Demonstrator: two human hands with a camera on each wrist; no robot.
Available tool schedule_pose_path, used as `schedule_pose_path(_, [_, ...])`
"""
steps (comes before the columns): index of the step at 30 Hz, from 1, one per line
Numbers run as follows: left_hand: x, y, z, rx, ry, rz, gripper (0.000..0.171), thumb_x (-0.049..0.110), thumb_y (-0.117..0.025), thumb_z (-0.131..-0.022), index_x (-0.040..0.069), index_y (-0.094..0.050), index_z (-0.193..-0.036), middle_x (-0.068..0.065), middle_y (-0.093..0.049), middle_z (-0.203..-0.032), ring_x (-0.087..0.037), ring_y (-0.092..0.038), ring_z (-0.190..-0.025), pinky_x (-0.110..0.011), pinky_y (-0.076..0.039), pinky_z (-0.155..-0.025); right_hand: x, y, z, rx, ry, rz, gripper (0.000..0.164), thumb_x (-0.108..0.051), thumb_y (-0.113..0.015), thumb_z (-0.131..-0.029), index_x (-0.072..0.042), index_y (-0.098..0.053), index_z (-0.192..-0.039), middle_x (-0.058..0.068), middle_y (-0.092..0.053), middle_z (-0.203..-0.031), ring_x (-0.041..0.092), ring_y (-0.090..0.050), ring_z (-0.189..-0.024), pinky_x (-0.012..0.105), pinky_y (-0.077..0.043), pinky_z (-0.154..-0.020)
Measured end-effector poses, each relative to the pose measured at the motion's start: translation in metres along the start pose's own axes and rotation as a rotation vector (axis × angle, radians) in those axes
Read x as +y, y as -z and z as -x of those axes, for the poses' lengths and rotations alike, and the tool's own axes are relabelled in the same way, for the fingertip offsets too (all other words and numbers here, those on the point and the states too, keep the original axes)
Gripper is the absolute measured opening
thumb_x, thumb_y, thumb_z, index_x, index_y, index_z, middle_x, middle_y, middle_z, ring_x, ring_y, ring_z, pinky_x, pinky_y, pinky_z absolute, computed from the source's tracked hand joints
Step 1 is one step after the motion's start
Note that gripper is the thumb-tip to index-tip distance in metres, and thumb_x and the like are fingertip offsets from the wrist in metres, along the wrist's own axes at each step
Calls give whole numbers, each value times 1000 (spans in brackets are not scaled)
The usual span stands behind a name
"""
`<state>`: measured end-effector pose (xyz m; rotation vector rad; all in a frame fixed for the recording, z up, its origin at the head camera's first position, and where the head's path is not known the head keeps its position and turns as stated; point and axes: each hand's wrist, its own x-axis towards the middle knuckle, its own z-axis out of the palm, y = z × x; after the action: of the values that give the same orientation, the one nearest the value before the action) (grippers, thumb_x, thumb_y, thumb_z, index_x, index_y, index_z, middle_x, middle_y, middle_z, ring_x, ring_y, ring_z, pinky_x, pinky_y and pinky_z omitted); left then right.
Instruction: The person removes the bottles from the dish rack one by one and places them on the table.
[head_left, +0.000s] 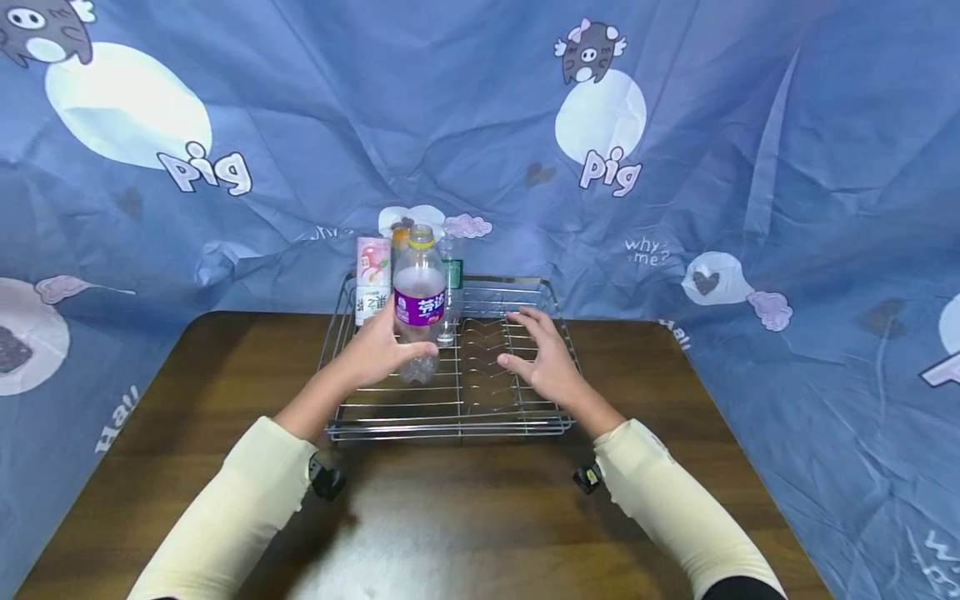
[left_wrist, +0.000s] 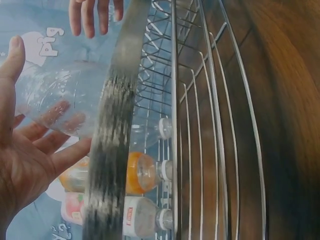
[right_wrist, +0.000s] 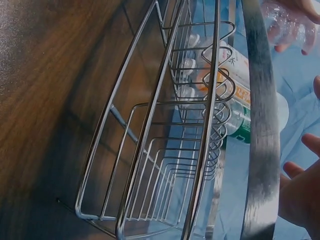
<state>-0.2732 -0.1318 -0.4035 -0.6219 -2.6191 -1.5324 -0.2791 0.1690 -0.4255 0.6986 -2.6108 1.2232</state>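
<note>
My left hand (head_left: 372,348) grips a clear plastic bottle (head_left: 420,307) with a purple label and a yellow ring at its neck. The bottle is upright with its neck on top, thumb across its lower front and fingers behind it. It is over the left half of a wire dish rack (head_left: 450,430). Over the rack's right half, my right hand (head_left: 547,363) has its fingers spread and holds nothing. Behind the held bottle, a green-labelled bottle (head_left: 453,275), an orange bottle (left_wrist: 141,172) and a pink-and-white bottle (head_left: 373,275) stand cap-down in the rack.
A row of zigzag wire dividers (head_left: 487,367) runs front to back through the rack. A flat metal band (left_wrist: 112,125) forms its upper rim. The rack stands on a brown wooden table (head_left: 450,517), with a blue patterned cloth (head_left: 480,125) hanging behind.
</note>
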Motion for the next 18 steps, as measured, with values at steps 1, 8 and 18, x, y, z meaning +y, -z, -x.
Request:
schedule_pose_path(1, [1, 0, -1, 6, -4, -2, 90, 41, -86, -80, 11, -35, -148, -14, -61, -133, -33, -60, -119, -54, -46, -103, 0, 0, 0, 4, 3, 1, 70, -23, -80, -87, -8, -48, -148, 20, -33, -155, 40, -34, -141, 60, -32, -113])
schedule_pose_path(8, [5, 7, -2, 25, -6, -10, 94, 41, -86, -80, 12, -32, -151, -14, -59, -135, -35, -57, -123, -57, -42, -107, 3, 3, 2, 43, 30, 33, 69, -23, -80, -86, -12, -51, -147, 18, -34, -155, 38, -32, -143, 59, -28, -115])
schedule_pose_path(18, [4, 16, -1, 57, -23, -22, 99, 42, -87, -79, 12, -29, -154, -16, -57, -139, -36, -56, -126, -58, -40, -108, 18, 12, 4, 117, 59, 30, 67, -21, -80, -86, -4, -52, -144, 20, -37, -152, 39, -34, -142, 58, -27, -116])
